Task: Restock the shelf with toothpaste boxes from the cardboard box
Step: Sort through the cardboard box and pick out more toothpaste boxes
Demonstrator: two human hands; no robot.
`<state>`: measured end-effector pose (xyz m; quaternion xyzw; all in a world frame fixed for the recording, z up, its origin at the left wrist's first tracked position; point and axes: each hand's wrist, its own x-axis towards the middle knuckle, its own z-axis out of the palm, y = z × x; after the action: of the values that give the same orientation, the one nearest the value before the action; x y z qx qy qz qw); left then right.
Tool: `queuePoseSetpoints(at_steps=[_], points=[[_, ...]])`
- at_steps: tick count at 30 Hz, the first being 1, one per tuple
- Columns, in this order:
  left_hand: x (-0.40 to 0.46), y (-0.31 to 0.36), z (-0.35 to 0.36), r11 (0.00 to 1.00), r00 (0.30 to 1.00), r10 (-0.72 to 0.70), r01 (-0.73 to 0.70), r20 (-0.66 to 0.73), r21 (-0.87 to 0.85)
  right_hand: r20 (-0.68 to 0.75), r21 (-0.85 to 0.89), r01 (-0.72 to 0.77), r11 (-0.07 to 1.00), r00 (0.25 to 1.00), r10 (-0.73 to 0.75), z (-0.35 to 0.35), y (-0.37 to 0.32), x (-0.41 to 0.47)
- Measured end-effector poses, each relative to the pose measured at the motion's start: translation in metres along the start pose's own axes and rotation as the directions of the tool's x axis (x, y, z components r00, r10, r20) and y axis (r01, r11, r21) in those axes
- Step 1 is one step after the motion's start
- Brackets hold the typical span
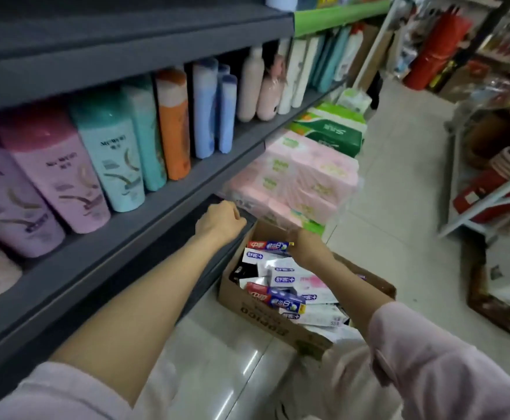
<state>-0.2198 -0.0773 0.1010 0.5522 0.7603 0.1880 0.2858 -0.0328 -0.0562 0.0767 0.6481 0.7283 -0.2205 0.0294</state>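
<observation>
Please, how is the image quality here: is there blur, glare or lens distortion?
Head view: the wide lens bends the shelf edge; the shampoo bottles at left are soft; a bright glare streak lies on the floor tiles; the right hand in the cardboard box is blurred, its grip unclear.

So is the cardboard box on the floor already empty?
No, the cardboard box still holds a jumble of toothpaste boxes, and the right hand is reaching in among them.
</observation>
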Motion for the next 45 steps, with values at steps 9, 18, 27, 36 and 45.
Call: queuePoseSetpoints(at_steps=[9,18,27,36,45], points=[[0.117,-0.017,0.173,0.994,0.977,0.023,-0.044,0.213,0.096,0.097,-0.050,-0.127,0.991,0.987,0.131,0.085,0.101,0.099],[0.209,-0.035,0.305,0.962,0.894,0.124,-0.214,0.430,0.169,0.187,0.198,-0.160,0.967,0.975,0.123,0.152,0.155,0.197],[0.263,-0.054,0.346,0.898,0.874,0.123,-0.300,0.470,0.323,0.233,0.624,-0.406,0.668,0.912,0.337,0.185,0.174,0.258],[0.255,-0.075,0.342,0.970,0.925,0.231,-0.244,0.301,0.005,0.308,0.686,-0.547,0.481,0.816,0.489,0.195,0.171,0.291],[0.241,-0.089,0.326,0.970,0.964,0.178,-0.137,0.200,-0.202,0.294,0.626,-0.546,0.557,0.827,0.480,0.206,0.164,0.293]])
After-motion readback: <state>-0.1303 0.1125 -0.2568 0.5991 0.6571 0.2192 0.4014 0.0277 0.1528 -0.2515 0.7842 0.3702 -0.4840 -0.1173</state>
